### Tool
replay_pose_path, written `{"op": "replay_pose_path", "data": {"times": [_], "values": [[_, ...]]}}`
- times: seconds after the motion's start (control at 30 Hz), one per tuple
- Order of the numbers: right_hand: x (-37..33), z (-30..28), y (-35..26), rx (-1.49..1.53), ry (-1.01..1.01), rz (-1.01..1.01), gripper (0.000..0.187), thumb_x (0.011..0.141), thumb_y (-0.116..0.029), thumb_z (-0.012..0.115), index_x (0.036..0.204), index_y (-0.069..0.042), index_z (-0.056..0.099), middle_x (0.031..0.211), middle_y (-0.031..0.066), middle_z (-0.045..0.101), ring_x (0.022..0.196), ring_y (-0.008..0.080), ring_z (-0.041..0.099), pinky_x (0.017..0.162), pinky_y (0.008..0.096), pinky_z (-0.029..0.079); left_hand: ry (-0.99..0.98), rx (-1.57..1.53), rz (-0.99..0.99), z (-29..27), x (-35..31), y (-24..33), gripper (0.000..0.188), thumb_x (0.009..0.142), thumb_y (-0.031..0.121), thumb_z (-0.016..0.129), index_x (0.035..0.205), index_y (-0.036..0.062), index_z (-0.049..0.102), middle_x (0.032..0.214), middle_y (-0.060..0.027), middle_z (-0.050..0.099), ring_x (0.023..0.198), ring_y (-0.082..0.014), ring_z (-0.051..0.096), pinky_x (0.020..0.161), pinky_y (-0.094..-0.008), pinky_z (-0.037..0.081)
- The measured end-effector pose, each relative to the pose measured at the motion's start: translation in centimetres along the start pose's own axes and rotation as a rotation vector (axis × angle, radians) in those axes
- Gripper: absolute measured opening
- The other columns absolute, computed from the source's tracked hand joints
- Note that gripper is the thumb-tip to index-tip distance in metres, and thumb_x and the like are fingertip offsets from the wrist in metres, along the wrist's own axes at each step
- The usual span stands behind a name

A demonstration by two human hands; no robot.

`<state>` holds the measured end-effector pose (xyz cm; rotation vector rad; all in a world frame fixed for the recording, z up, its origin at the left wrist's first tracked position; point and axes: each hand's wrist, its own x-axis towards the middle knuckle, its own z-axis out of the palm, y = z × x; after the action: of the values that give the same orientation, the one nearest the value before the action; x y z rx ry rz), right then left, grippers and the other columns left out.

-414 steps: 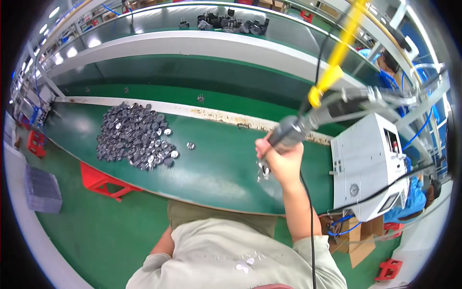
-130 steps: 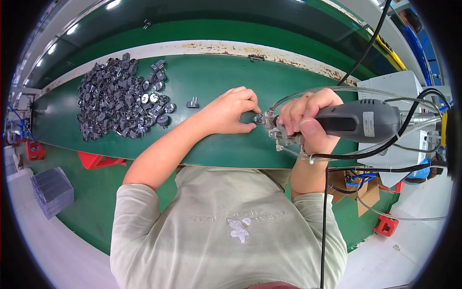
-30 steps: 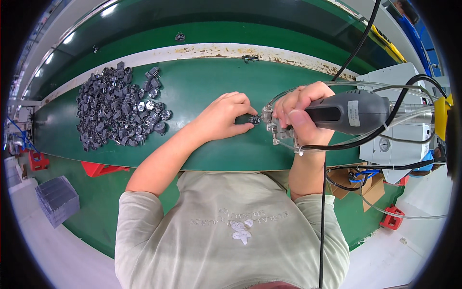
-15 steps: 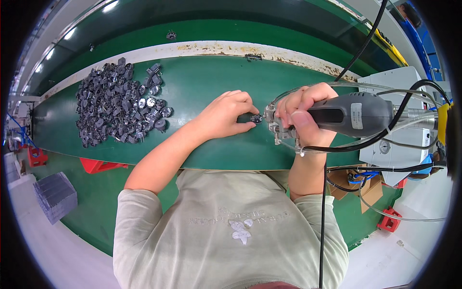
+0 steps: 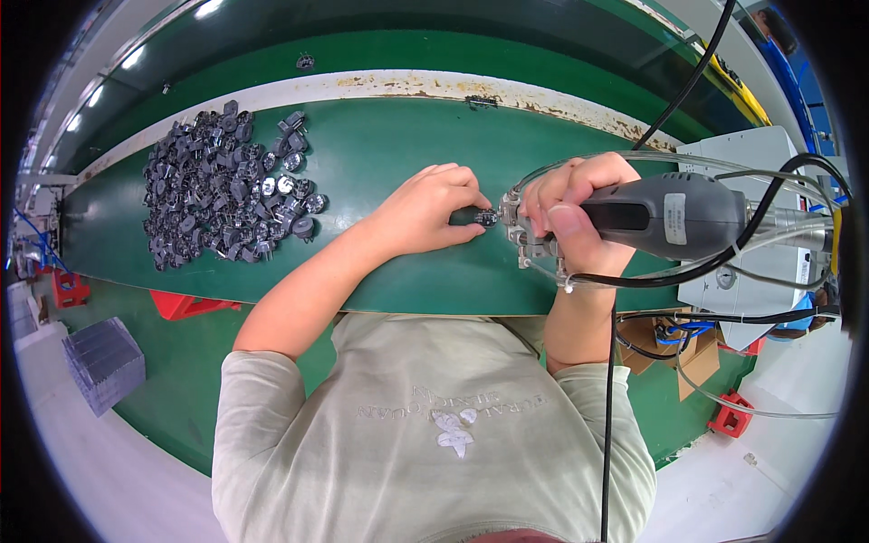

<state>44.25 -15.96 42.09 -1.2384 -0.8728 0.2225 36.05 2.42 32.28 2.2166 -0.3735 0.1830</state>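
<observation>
A heap of dark parts (image 5: 204,195) lies leftmost; the left hand (image 5: 430,213) pinches one small part (image 5: 486,217) over a green bench (image 5: 362,136); the right hand (image 5: 579,213) wraps a grey tool (image 5: 692,217), nose close by. A slack pinch could let the part twist.

A small dark part (image 5: 486,218) is held pinched just left of the metal head (image 5: 511,217) of a grey hand tool (image 5: 670,214). The tool is gripped head-left; whether the 2 touch cannot be told.
</observation>
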Motion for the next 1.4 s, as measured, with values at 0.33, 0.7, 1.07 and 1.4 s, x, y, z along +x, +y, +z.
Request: {"op": "replay_pose_path", "data": {"times": [0.33, 0.7, 1.07, 1.4], "values": [[0.0, -0.1, 0.9, 0.092, 0.019, -0.075, 0.030, 0.075, 0.012, 0.074, 0.089, -0.004, 0.053, 0.070, 0.0065, 0.065, 0.060, 0.0094, 0.058, 0.055, 0.0236, 0.047, 0.019, -0.007, 0.031, 0.3, -0.1, -0.4, 0.028, 0.075, 0.015, 0.082, 0.099, 0.0056, 0.071, 0.095, -0.0075, 0.062, 0.094, -0.0280, 0.061, 0.087, -0.0400, 0.049], [-0.1, -0.1, 0.9, 0.125, 0.009, -0.067, 0.030, 0.075, 0.013, 0.073, 0.090, -0.003, 0.053, 0.071, 0.0071, 0.064, 0.060, 0.0095, 0.057, 0.055, 0.0241, 0.047, 0.024, -0.007, 0.039, 0.3, 0.0, -0.5, 0.028, 0.075, 0.016, 0.082, 0.098, 0.0060, 0.070, 0.095, -0.0074, 0.062, 0.094, -0.0279, 0.061, 0.086, -0.0403, 0.049], [-0.1, 1.6, 0.4, -0.088, 0.044, 0.066, 0.025, 0.075, 0.004, 0.078, 0.082, -0.005, 0.056, 0.067, 0.0005, 0.060, 0.056, 0.0049, 0.053, 0.050, 0.0218, 0.043, 0.019, 0.014, -0.001, 0.5, -0.1, -0.4, 0.025, 0.077, 0.020, 0.080, 0.097, 0.0065, 0.075, 0.092, -0.0071, 0.064, 0.094, -0.0278, 0.063, 0.087, -0.0405, 0.049], [0.2, 0.0, -0.7, 0.106, -0.045, 0.066, 0.027, 0.085, -0.011, 0.076, 0.088, -0.006, 0.050, 0.065, 0.0070, 0.054, 0.055, 0.0176, 0.055, 0.061, 0.0386, 0.052, 0.009, -0.001, 0.045, 0.4, 0.0, -0.7, 0.025, 0.076, 0.018, 0.081, 0.097, 0.0059, 0.073, 0.095, -0.0080, 0.066, 0.095, -0.0283, 0.063, 0.087, -0.0409, 0.050]]}}
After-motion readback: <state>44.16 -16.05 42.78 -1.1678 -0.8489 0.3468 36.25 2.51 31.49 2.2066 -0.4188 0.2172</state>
